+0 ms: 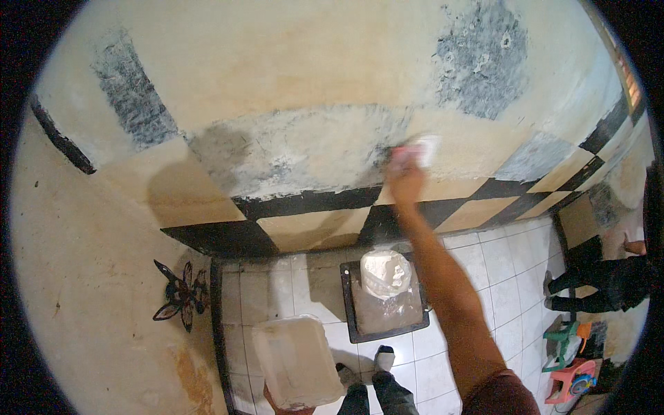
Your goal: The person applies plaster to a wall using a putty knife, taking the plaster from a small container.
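My right hand (406,181) is raised to the wall, its fingers closed on a blurred putty spreader (423,149) with a reddish grip and a whitish blade. The spreader is at the wall's pale, freshly smeared patch (311,142), near its right end. At the lower edge, my left hand (271,398) shows only in part, under a rectangular tray (294,360) coated with pale putty. Most of that hand's fingers are hidden by the tray. An opened bag of white powder or paste (384,273) stands on a small dark-rimmed table (387,325) between me and the wall.
Black and cream checks (311,228) line the wall's lower part, with rough grey patches (481,59) above. A dark flower-shaped ornament (183,294) is on the left wall. Far right, another person (595,283) stands beside a green stool (561,342) and a red stool (570,380).
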Demonstrator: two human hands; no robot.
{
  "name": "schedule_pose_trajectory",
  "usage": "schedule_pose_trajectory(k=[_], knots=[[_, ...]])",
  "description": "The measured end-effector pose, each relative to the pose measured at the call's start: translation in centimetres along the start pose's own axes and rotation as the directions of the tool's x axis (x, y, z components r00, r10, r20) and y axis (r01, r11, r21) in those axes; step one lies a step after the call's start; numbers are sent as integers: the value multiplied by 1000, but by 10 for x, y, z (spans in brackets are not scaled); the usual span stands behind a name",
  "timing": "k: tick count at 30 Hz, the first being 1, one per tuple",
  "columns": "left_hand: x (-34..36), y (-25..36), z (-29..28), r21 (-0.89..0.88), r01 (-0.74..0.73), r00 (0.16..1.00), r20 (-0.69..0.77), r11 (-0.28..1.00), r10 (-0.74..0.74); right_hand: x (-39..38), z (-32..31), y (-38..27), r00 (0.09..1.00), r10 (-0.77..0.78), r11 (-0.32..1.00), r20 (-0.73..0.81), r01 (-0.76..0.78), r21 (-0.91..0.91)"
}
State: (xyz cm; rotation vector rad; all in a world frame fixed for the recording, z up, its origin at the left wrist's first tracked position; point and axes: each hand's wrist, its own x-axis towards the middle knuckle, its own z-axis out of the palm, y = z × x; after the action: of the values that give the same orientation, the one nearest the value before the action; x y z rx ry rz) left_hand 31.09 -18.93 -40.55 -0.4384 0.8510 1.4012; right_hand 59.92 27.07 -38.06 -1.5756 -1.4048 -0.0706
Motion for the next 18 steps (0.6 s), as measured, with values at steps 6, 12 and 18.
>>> schedule_pose_trajectory(k=[6, 12, 18], knots=[[-11, 9, 9, 44, -58, 998, -5, 997, 58, -113, 17, -185, 854, -276, 955, 440, 191, 228], [-4, 4, -23, -32, -79, 991, 101, 996, 82, -35, -64, -137, 828, -502, 835, 251, 539, -107], [-4, -8, 3, -28, 9, 985, 172, 1000, -4, -7, -42, -19, 658, -695, 568, 289, 749, -341]])
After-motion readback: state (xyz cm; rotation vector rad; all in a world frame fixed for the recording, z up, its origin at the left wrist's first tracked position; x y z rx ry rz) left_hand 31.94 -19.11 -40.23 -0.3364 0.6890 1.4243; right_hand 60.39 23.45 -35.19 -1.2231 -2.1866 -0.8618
